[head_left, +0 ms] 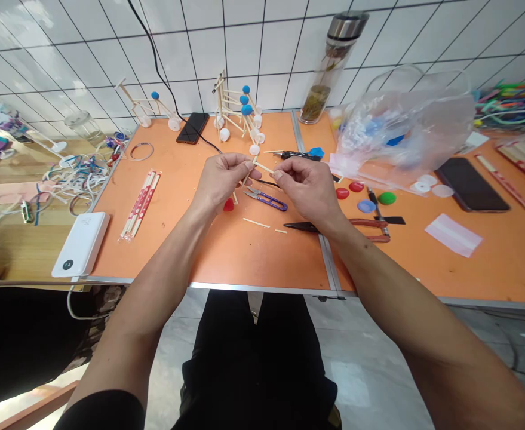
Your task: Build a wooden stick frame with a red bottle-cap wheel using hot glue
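Over the orange table (226, 254) my left hand (224, 179) pinches thin pale wooden sticks that meet at an angle. My right hand (309, 188), also closed, grips the right end of one wooden stick (264, 168), whose other end reaches my left fingertips. Whether the sticks are fixed together I cannot tell. Just below the hands lie purple thread snips (269, 200) and a red bottle cap (229, 205). Long-nose pliers (370, 222) rest partly behind my right wrist. Two short stick pieces (256, 223) lie in front of the snips.
Stick models with blue balls (246, 100) stand by the tiled wall. A tall glass tea bottle (320, 89), a plastic bag (405, 119) and phones (472, 185) lie around the back and right. Wrapped chopsticks (141, 206) and a power bank (80, 245) are at left.
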Demonstrator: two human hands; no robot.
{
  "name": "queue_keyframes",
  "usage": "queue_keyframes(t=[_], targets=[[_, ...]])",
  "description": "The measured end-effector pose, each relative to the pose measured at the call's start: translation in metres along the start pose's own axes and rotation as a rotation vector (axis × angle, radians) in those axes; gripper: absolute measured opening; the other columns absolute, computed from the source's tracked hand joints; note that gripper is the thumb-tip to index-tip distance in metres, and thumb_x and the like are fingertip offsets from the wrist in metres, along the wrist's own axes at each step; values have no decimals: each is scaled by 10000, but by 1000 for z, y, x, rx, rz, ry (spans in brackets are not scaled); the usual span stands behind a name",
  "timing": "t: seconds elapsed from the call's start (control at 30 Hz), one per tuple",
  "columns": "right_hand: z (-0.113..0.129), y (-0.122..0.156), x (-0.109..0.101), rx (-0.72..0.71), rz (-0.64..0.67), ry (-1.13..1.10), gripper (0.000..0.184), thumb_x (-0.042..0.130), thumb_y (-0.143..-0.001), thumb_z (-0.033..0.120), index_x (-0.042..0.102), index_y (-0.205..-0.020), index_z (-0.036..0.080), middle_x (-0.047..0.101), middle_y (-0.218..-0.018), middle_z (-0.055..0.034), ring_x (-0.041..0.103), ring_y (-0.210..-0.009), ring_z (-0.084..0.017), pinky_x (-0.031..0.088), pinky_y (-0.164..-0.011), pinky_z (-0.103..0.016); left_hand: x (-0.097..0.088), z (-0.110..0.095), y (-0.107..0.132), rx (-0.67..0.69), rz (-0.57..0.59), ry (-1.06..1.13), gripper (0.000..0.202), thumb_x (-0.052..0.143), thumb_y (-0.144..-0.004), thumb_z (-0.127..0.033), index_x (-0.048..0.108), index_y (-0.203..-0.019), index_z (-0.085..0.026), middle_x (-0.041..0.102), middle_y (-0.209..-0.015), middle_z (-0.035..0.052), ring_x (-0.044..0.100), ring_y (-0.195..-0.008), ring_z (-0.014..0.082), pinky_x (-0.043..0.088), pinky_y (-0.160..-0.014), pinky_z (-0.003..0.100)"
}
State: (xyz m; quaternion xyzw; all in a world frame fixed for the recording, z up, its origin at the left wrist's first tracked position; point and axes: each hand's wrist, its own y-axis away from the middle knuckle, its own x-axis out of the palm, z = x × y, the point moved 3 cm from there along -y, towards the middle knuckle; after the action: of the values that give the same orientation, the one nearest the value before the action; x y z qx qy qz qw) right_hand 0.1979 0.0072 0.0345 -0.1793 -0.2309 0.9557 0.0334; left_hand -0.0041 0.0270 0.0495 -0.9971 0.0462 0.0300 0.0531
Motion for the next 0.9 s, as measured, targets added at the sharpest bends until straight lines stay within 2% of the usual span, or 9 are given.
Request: queue_keyframes(t=[0.3, 0.57, 0.9], targets=[[-2, 1, 1, -9, 3, 11, 157, 765, -935, 246, 745, -779, 248, 626, -691, 2, 506, -659, -173, 360, -623, -353, 1, 3, -2, 12, -2, 13, 135, 833, -926, -247, 812, -803, -194, 869, -818, 68, 648, -634, 123, 482, -634, 258], [-3, 0, 1, -3, 9, 32, 165, 771, -934, 322, 756, -788, 247, 639, -709, -3, 515, -674, -177, 368, -626, -345, 2, 4, -3, -14, -9, 15, 159, 804, -941, -219, 806, -787, -183, 862, -805, 73, 666, -629, 118, 477, -648, 262], [-2, 0, 1, -9, 9, 28, 130, 735, -906, 233, 761, -779, 245, 637, -691, 1, 513, -657, -170, 355, -614, -341, 3, 3, 0, -12, -22, 28, 179, 806, -930, -223, 786, -754, -194, 852, -780, 68, 642, -626, 121, 468, -626, 254]])
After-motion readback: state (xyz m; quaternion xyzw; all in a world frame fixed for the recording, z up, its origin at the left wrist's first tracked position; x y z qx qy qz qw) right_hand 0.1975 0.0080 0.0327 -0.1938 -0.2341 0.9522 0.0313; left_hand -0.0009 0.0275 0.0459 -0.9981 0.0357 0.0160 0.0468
